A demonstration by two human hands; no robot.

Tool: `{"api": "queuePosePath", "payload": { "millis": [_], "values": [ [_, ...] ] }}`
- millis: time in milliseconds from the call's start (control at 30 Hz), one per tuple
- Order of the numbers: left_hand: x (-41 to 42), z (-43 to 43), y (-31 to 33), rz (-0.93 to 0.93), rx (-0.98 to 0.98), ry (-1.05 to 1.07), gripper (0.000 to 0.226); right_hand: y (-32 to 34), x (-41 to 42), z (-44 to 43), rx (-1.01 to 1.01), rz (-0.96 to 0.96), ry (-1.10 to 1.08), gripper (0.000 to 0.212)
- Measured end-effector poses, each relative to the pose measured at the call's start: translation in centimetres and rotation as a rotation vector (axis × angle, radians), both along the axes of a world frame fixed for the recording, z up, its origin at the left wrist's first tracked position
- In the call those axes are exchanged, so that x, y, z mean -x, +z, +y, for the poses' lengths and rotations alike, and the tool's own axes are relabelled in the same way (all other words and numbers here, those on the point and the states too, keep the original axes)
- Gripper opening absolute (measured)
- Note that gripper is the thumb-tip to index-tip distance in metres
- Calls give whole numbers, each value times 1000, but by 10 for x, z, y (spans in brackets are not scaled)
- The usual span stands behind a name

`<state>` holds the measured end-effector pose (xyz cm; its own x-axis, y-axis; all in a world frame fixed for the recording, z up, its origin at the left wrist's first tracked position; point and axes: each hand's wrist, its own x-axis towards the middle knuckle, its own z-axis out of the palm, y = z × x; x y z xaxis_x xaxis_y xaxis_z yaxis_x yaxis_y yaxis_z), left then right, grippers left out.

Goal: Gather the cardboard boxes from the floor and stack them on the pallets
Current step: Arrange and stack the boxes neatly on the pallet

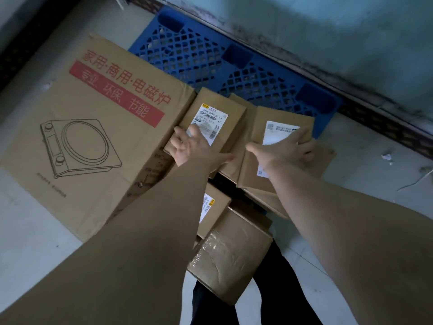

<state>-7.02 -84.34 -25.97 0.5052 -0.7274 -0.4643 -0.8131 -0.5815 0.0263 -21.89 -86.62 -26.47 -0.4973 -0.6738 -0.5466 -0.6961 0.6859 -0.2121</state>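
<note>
Against the stained wall lies the blue pallet [210, 57], most of its mesh bare, so we judge the stacking barely begun. Next in size, the large printed box [93, 127] lies flat on the floor with only its far corner overlapping the pallet's left end. Nearer our legs sits a taped box [232, 256], clearly on the floor and yet to be gathered. At the pallet's near edge is a cluster of smaller cartons: the wide labelled box [288, 116] on top of other flat cartons, and just left of it the narrow labelled box [213, 118]. We cannot tell whether any of these rests on the pallet. A small box [215, 207] shows partly under our left forearm. Our left hand [187, 148] lies with fingers spread on the narrow box, and our right hand [281, 151] lies spread across the wide one; neither has closed round its box.
</note>
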Motion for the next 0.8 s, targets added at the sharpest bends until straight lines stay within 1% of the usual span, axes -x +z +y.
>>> {"api": "queuePosePath", "payload": {
  "millis": [100, 167, 267, 367, 433, 500, 567, 667, 800],
  "values": [
    [-6, -7, 2, -51, -48, -8, 134, -4, -11, 0, 19, -25, 41, 141],
    [-8, -13, 5, -43, -61, 31, 142, -5, -11, -2, 21, -27, 31, 140],
    [-3, -22, 5, -25, -91, 24, 142, -7, 1, -8, 22, 9, 25, 142],
    [8, -20, -3, 34, -147, 43, 155, -8, 8, -10, 0, -3, 26, 143],
    [14, -16, -5, 50, -121, 62, 153, -5, 9, -9, -5, -18, 31, 142],
    [20, -11, 0, 34, -52, 83, 147, 1, 9, -10, -1, -43, 43, 140],
    [24, 0, 12, 47, -8, 165, 146, 11, 9, -7, 19, -52, 73, 140],
    [28, 32, 29, 143, 21, 327, 147, 30, 8, 10, 51, -52, 161, 140],
    [34, 97, 48, 204, 58, 488, 146, 49, 11, 62, 111, -54, 310, 143]
  ]
}}
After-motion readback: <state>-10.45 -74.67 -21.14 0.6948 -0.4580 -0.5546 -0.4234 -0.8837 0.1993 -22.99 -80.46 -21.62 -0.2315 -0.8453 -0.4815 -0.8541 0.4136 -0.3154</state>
